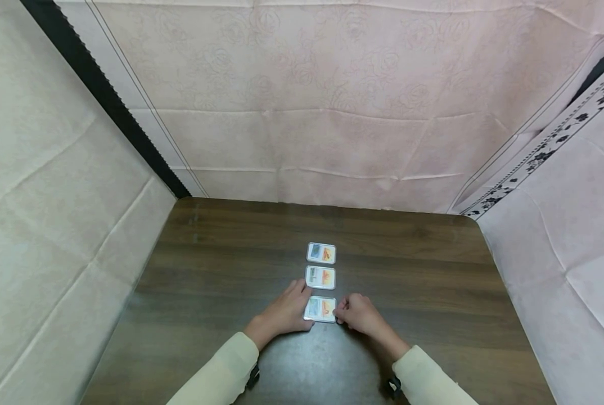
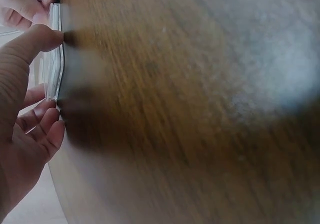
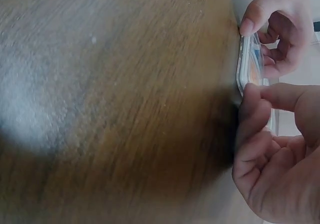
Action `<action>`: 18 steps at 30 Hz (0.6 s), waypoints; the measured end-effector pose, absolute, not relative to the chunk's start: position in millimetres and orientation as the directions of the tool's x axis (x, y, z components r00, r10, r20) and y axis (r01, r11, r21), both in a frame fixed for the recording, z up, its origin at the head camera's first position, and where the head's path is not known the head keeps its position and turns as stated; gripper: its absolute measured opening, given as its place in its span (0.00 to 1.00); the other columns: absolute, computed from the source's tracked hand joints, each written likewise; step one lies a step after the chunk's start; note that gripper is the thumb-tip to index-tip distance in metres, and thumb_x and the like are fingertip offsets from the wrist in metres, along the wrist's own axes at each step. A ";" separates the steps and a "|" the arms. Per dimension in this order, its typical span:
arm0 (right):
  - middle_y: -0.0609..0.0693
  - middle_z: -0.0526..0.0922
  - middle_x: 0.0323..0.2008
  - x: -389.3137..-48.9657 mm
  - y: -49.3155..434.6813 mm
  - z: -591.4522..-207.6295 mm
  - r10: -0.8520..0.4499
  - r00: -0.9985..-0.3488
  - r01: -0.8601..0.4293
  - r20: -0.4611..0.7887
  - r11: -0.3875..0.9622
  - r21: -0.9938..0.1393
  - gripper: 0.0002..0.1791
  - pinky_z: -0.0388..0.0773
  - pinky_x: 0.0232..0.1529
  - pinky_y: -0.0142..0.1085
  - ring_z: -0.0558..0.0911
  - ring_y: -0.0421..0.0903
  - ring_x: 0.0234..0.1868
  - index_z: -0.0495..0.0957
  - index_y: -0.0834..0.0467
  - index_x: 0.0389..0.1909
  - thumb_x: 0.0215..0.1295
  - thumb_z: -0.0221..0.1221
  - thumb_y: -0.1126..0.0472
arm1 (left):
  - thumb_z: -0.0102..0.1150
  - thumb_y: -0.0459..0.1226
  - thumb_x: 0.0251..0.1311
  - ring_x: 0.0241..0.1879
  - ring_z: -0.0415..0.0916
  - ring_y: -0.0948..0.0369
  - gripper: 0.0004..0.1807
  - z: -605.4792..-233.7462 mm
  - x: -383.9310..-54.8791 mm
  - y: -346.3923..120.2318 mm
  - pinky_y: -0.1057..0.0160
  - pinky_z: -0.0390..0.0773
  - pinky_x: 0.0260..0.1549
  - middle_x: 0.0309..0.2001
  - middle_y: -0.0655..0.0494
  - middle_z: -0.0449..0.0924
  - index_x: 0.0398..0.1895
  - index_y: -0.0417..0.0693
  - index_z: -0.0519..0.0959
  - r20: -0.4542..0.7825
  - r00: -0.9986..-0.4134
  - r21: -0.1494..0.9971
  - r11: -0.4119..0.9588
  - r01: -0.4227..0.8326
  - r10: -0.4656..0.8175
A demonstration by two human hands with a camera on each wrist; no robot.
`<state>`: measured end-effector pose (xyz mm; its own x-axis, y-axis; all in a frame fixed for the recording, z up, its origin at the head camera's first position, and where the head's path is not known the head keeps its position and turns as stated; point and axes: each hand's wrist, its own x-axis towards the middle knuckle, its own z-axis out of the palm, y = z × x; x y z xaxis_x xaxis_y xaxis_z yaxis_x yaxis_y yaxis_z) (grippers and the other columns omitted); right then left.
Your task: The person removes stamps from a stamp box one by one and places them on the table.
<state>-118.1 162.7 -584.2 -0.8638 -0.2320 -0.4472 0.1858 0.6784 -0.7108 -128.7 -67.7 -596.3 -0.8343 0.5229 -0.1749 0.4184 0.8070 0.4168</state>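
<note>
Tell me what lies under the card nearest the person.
Under the nearest card only the dark wooden table shows. The left hand and right hand touch its side edges; its underside is hidden, so whether anything thin lies beneath cannot be seen.

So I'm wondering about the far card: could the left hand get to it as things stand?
Probably yes: the left hand rests at the nearest card, and only the flat middle card lies before the far card.
</note>
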 end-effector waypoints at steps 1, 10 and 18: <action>0.49 0.82 0.25 -117.7 162.4 -583.7 -0.231 -0.869 0.175 -0.439 0.686 -0.707 0.08 0.73 0.25 0.35 0.77 0.43 0.23 0.81 0.56 0.30 0.68 0.66 0.59 | 0.75 0.53 0.54 0.53 0.66 0.60 0.41 -595.9 -128.4 -67.6 0.59 0.75 0.54 0.59 0.53 0.69 0.67 0.43 0.72 -0.171 -0.835 0.417 0.806 0.420 0.524; 0.48 0.77 0.25 -116.9 156.5 -579.4 -0.227 -0.899 0.076 -0.374 0.761 -0.645 0.11 0.70 0.25 0.33 0.74 0.42 0.25 0.78 0.58 0.33 0.60 0.73 0.61 | 0.74 0.54 0.54 0.52 0.66 0.60 0.41 -596.3 -129.7 -67.7 0.60 0.75 0.53 0.59 0.52 0.69 0.66 0.44 0.72 -0.170 -0.831 0.415 0.803 0.428 0.530; 0.47 0.78 0.25 -117.8 155.4 -581.1 -0.215 -0.899 0.079 -0.383 0.779 -0.622 0.11 0.72 0.25 0.34 0.75 0.42 0.25 0.79 0.56 0.29 0.62 0.72 0.59 | 0.75 0.54 0.53 0.50 0.66 0.60 0.41 -598.0 -129.5 -67.6 0.61 0.75 0.50 0.57 0.53 0.70 0.66 0.43 0.72 -0.160 -0.830 0.411 0.800 0.437 0.535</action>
<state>-117.8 155.4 -581.1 -0.8985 -0.2147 -0.3829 0.0791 0.7788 -0.6222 -129.5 -67.6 -598.0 -0.8298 0.5348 -0.1598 0.4367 0.8004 0.4107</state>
